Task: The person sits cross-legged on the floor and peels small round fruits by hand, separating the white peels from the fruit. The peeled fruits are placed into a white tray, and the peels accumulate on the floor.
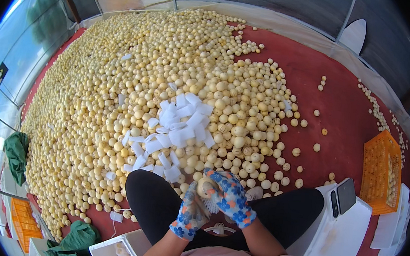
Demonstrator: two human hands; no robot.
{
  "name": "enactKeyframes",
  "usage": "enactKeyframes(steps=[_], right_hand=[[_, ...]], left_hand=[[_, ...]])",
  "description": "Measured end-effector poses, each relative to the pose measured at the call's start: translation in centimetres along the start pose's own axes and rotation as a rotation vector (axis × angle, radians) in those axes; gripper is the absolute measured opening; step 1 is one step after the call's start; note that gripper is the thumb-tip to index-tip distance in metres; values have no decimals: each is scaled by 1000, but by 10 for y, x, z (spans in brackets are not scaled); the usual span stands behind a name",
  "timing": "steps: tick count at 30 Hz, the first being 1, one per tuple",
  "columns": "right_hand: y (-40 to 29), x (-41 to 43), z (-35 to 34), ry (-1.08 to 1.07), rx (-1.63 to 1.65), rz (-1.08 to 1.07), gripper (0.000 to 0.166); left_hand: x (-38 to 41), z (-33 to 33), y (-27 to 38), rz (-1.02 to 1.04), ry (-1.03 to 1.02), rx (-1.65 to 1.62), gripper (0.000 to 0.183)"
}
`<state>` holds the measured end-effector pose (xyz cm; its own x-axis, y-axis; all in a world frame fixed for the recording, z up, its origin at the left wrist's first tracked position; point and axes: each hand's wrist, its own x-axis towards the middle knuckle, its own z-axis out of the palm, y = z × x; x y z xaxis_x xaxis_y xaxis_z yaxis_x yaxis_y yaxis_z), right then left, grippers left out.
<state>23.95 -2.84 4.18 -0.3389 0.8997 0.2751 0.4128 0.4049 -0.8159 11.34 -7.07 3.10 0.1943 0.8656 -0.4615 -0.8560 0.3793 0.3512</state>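
Note:
Both my hands wear floral-patterned gloves and meet low in the middle of the view, between my knees. My right hand [228,197] is closed around a round pale-yellow fruit [205,188]. Just left of it, my left hand [191,212] has a white foam net sleeve [211,205] by its fingers; whether it grips the sleeve or only touches it is unclear. Beyond my hands lies a loose heap of white foam sleeves [183,120], resting on a very large pile of the same pale-yellow fruit [120,83].
Red ground sheeting [326,102] carries scattered fruit. At right stand an orange plastic crate [378,174] and a white foam box [339,233] with a smartphone [346,195]. At lower left are an open white box [112,248], green cloth [75,239] and another orange crate [24,223].

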Motion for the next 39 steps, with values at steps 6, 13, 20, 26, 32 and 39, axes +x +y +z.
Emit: enactKeyframes(steps=[6,13,20,26,32,39], right_hand=[[-11,14,-10,-250,238,337,28],[10,-3,-2,-130,529,430,29],[-9,-17,-2,-87,-20,-2,44],[3,-21,-5,10,-49,-103,34],[-1,-23,-14,-16,-159,-93,22],[-11,-25,-24,-5,63,-65,30]], left_hand=[[-1,-25,-9,-144,34,-161,56],[-8,-26,-4,-259,0,-102,51],[-26,16,7,-210,98,24,47],[-24,14,0,-192,218,-137,41],[-30,13,-1,-223,287,79,51],[-35,25,1,-202,145,41,61]])
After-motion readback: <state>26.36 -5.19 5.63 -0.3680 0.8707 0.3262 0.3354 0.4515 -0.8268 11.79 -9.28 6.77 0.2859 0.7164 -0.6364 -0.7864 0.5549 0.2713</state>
